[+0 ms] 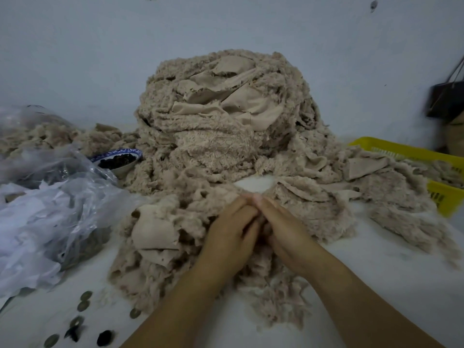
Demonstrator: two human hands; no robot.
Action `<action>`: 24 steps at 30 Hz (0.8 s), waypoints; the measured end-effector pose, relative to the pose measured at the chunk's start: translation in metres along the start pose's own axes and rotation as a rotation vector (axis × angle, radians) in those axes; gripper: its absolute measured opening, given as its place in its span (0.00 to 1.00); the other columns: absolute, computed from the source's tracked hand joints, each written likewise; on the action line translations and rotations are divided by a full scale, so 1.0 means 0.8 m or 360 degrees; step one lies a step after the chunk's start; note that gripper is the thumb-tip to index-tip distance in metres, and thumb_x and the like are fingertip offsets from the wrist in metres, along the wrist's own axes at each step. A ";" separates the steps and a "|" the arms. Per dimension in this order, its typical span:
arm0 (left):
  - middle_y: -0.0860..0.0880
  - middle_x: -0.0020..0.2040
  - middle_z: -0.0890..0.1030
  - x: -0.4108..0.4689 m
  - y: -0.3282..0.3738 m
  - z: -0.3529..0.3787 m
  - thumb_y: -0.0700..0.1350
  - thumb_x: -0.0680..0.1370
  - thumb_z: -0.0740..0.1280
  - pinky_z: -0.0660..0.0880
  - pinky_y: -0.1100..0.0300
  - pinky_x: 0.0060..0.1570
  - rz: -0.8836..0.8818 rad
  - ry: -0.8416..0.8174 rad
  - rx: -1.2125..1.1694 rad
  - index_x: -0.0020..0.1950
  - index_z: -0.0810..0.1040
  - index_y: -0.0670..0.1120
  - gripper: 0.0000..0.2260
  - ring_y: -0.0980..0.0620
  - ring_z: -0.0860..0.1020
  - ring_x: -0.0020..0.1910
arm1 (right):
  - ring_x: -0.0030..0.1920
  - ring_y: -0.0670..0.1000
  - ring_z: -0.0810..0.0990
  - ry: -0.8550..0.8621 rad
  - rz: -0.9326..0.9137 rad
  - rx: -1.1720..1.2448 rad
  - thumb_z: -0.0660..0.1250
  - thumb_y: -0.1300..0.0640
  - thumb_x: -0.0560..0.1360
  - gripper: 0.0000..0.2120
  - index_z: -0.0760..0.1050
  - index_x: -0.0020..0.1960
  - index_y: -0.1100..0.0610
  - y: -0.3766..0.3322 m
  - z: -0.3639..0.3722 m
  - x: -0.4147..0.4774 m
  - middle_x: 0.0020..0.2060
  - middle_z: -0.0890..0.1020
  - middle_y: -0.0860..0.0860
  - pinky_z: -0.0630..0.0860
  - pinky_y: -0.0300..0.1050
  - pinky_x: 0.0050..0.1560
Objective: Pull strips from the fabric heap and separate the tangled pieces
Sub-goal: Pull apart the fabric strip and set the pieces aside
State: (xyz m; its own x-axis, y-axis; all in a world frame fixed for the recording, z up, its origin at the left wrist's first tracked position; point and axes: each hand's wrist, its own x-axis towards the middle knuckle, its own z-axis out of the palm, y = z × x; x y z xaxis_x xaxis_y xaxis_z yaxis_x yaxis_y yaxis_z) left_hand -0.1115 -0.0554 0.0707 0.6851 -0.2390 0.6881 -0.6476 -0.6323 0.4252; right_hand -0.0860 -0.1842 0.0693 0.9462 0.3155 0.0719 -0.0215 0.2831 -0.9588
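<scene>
A tall heap of beige fleecy fabric strips (221,116) rises against the wall at the middle of the white table (376,267). Loose tangled strips (160,237) spread from its foot toward me. My left hand (229,234) and my right hand (283,232) rest side by side on this front tangle, thumbs touching, fingers curled down and pinching a fleecy strip between them. The fingertips are partly hidden in the pile.
Clear plastic bags (50,209) with white scraps lie at the left. A blue-patterned bowl (119,160) of dark bits sits behind them. A yellow basket (442,169) holds strips at the right. Several coins (84,301) lie near the front left edge. A dark bag (447,96) hangs on the wall.
</scene>
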 end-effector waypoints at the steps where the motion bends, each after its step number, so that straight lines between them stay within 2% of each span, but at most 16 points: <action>1: 0.47 0.55 0.80 0.000 0.001 0.005 0.37 0.79 0.65 0.73 0.68 0.54 0.0029 -0.0071 -0.0039 0.56 0.83 0.39 0.09 0.55 0.77 0.53 | 0.57 0.47 0.83 0.0022 0.0005 -0.0022 0.66 0.43 0.77 0.14 0.83 0.55 0.49 -0.001 -0.001 0.000 0.53 0.86 0.50 0.79 0.41 0.54; 3: 0.48 0.56 0.81 0.000 0.002 0.008 0.38 0.80 0.66 0.73 0.68 0.56 0.0036 -0.0099 -0.0090 0.57 0.83 0.40 0.09 0.56 0.77 0.55 | 0.46 0.48 0.85 0.0136 0.0011 -0.0084 0.64 0.49 0.81 0.11 0.83 0.49 0.51 -0.005 -0.005 0.000 0.45 0.86 0.52 0.78 0.37 0.39; 5: 0.51 0.56 0.78 0.000 0.003 0.006 0.43 0.80 0.65 0.72 0.72 0.54 0.0018 -0.0010 -0.0132 0.56 0.83 0.42 0.10 0.61 0.76 0.55 | 0.39 0.50 0.83 0.0219 0.0009 -0.0112 0.62 0.51 0.82 0.11 0.82 0.49 0.54 -0.008 -0.010 0.000 0.41 0.85 0.53 0.76 0.39 0.32; 8: 0.55 0.62 0.68 0.000 0.000 0.003 0.46 0.79 0.65 0.66 0.80 0.54 -0.0199 0.0067 -0.0145 0.67 0.77 0.49 0.16 0.71 0.70 0.58 | 0.45 0.57 0.84 0.0343 -0.0040 -0.0083 0.61 0.54 0.83 0.11 0.81 0.51 0.57 -0.011 -0.010 0.002 0.45 0.85 0.57 0.79 0.47 0.43; 10: 0.60 0.67 0.61 0.000 -0.008 0.000 0.48 0.80 0.66 0.61 0.83 0.53 -0.0519 -0.0016 -0.0142 0.76 0.66 0.54 0.24 0.74 0.65 0.57 | 0.50 0.52 0.85 0.0474 -0.0062 -0.0023 0.61 0.53 0.83 0.11 0.81 0.50 0.55 -0.015 -0.013 0.002 0.47 0.86 0.53 0.82 0.48 0.49; 11: 0.62 0.68 0.60 -0.001 -0.014 -0.002 0.49 0.81 0.66 0.61 0.81 0.55 -0.0704 -0.0075 -0.0156 0.77 0.63 0.56 0.26 0.73 0.64 0.58 | 0.51 0.48 0.85 0.0532 -0.0068 0.0005 0.60 0.53 0.83 0.12 0.81 0.49 0.53 -0.017 -0.017 0.003 0.49 0.85 0.51 0.82 0.46 0.49; 12: 0.61 0.69 0.61 -0.002 -0.020 -0.003 0.49 0.81 0.66 0.62 0.75 0.59 -0.0857 -0.0103 -0.0177 0.77 0.62 0.57 0.26 0.68 0.64 0.62 | 0.54 0.45 0.83 0.0567 -0.0065 0.0043 0.60 0.52 0.83 0.12 0.81 0.50 0.52 -0.020 -0.020 0.004 0.51 0.84 0.49 0.82 0.46 0.52; 14: 0.56 0.70 0.66 -0.002 -0.027 -0.005 0.48 0.82 0.65 0.65 0.64 0.63 -0.1011 -0.0059 -0.0190 0.75 0.68 0.54 0.21 0.58 0.67 0.66 | 0.62 0.50 0.79 0.0630 -0.0039 0.0109 0.60 0.51 0.83 0.11 0.81 0.51 0.51 -0.023 -0.025 0.006 0.59 0.81 0.51 0.77 0.54 0.63; 15: 0.54 0.70 0.68 -0.002 -0.027 -0.006 0.47 0.83 0.65 0.66 0.61 0.65 -0.1036 -0.0016 -0.0192 0.74 0.71 0.51 0.19 0.55 0.68 0.67 | 0.63 0.52 0.78 0.0663 -0.0041 0.0140 0.60 0.51 0.83 0.11 0.81 0.51 0.51 -0.023 -0.027 0.007 0.61 0.80 0.52 0.75 0.56 0.65; 17: 0.51 0.65 0.73 -0.001 -0.027 -0.006 0.43 0.83 0.63 0.69 0.58 0.67 -0.1017 0.0079 -0.0182 0.69 0.76 0.47 0.14 0.52 0.72 0.65 | 0.62 0.50 0.79 0.0666 -0.0069 0.0169 0.62 0.50 0.83 0.09 0.80 0.52 0.49 -0.024 -0.025 0.005 0.60 0.81 0.50 0.78 0.52 0.60; 18: 0.51 0.61 0.75 -0.001 -0.027 -0.006 0.42 0.83 0.62 0.70 0.63 0.63 -0.0968 0.0121 -0.0167 0.66 0.78 0.45 0.12 0.55 0.74 0.61 | 0.62 0.47 0.78 0.0630 -0.0072 0.0102 0.64 0.46 0.81 0.07 0.79 0.54 0.46 -0.023 -0.022 0.003 0.59 0.80 0.46 0.76 0.47 0.58; 19: 0.53 0.56 0.76 -0.001 -0.025 -0.006 0.40 0.83 0.62 0.70 0.69 0.57 -0.0906 0.0150 -0.0156 0.62 0.79 0.44 0.10 0.60 0.74 0.56 | 0.63 0.45 0.75 0.0570 -0.0048 0.0007 0.66 0.41 0.78 0.11 0.77 0.57 0.43 -0.022 -0.020 0.001 0.60 0.78 0.40 0.72 0.44 0.59; 20: 0.54 0.52 0.76 -0.001 -0.023 -0.006 0.39 0.83 0.62 0.68 0.75 0.52 -0.0850 0.0164 -0.0156 0.59 0.80 0.44 0.09 0.66 0.74 0.52 | 0.65 0.44 0.72 0.0475 -0.0004 -0.0076 0.67 0.36 0.74 0.20 0.75 0.62 0.42 -0.019 -0.018 -0.001 0.62 0.75 0.37 0.68 0.43 0.61; 21: 0.54 0.51 0.76 -0.001 -0.022 -0.007 0.37 0.82 0.63 0.67 0.77 0.49 -0.0803 0.0167 -0.0172 0.57 0.80 0.44 0.09 0.69 0.73 0.50 | 0.66 0.43 0.72 0.0413 0.0061 -0.0093 0.67 0.34 0.71 0.29 0.72 0.68 0.44 -0.016 -0.017 -0.002 0.64 0.73 0.37 0.67 0.42 0.61; 22: 0.54 0.51 0.76 -0.001 -0.022 -0.007 0.36 0.82 0.63 0.67 0.78 0.48 -0.0762 0.0163 -0.0196 0.56 0.81 0.44 0.09 0.70 0.73 0.50 | 0.66 0.43 0.75 0.0360 0.0138 -0.0073 0.68 0.35 0.71 0.32 0.70 0.71 0.47 -0.014 -0.016 0.000 0.67 0.75 0.40 0.70 0.40 0.60; 24: 0.51 0.52 0.77 -0.002 -0.023 -0.006 0.35 0.82 0.63 0.67 0.78 0.49 -0.0681 0.0139 -0.0232 0.54 0.81 0.43 0.08 0.68 0.73 0.50 | 0.57 0.44 0.83 0.0288 0.0200 -0.0042 0.69 0.42 0.76 0.23 0.76 0.66 0.53 -0.015 -0.011 -0.002 0.60 0.83 0.47 0.79 0.37 0.51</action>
State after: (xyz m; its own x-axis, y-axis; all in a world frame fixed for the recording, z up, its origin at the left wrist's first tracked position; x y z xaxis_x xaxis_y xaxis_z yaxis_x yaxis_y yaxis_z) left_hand -0.1022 -0.0402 0.0644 0.8745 0.0877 0.4770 -0.3572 -0.5488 0.7558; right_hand -0.0844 -0.1958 0.0781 0.9791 0.1787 -0.0967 -0.1367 0.2273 -0.9642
